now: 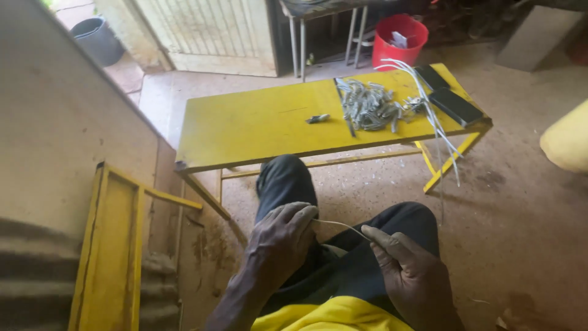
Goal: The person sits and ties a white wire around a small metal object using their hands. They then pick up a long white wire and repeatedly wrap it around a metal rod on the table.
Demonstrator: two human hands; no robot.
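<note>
A thin wire point(340, 225) is pinched between the closed left hand point(283, 240) and right hand point(401, 260). Bending appears in hand; a firm grip at both ends is called for next.

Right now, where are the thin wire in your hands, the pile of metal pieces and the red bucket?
thin wire point(343, 225): head view, mid-span between hands.
pile of metal pieces point(367, 105): head view, heap's middle.
red bucket point(392, 49): head view, front wall.

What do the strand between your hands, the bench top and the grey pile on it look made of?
Strand, held between left hand and right hand: thin, pale, holds a curve, likely wire. Bench top: flat board under glossy yellow paint, scuffed; base material unclear. Grey pile: dull silvery small pieces, probably metal.
</note>
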